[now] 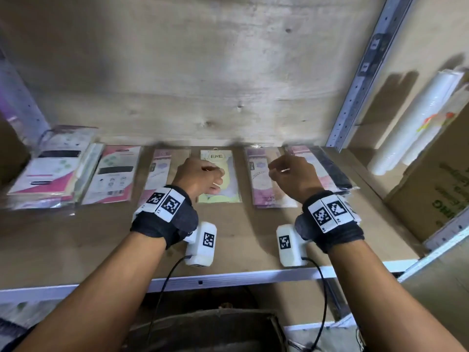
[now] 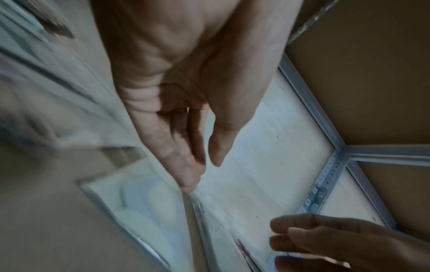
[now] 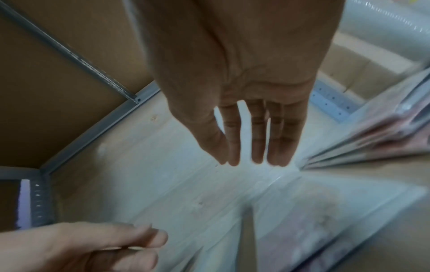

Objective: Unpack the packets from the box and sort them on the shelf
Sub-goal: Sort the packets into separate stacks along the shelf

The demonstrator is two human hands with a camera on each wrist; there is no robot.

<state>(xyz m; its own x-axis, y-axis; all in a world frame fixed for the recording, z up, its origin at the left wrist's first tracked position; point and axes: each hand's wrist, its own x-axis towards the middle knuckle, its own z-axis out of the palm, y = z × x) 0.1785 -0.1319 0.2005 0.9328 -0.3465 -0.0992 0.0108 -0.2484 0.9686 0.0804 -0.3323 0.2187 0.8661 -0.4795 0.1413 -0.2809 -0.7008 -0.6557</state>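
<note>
Light: we see soft, even light from above and in front; the back board [image 1: 193, 72] is brightest in its middle and darker at the upper left.
Shadows: dark, soft ones fall behind the cup stack [image 1: 416, 128]; faint ones lie under the wrists on the shelf [image 1: 243, 250].
Blur: the packets [image 1: 219, 176] smear sideways in the head view; both wrist views are soft and streaked.
Distortion: we see the upright [image 1: 360, 72] lean and the edges bend.
Colour: the wrist views look washed and bluish.

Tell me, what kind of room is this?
Probably a stockroom or shop storeroom: a metal-framed shelf holds rows of sealed packets, with a cardboard carton and stacked plastic cups alongside.
</note>
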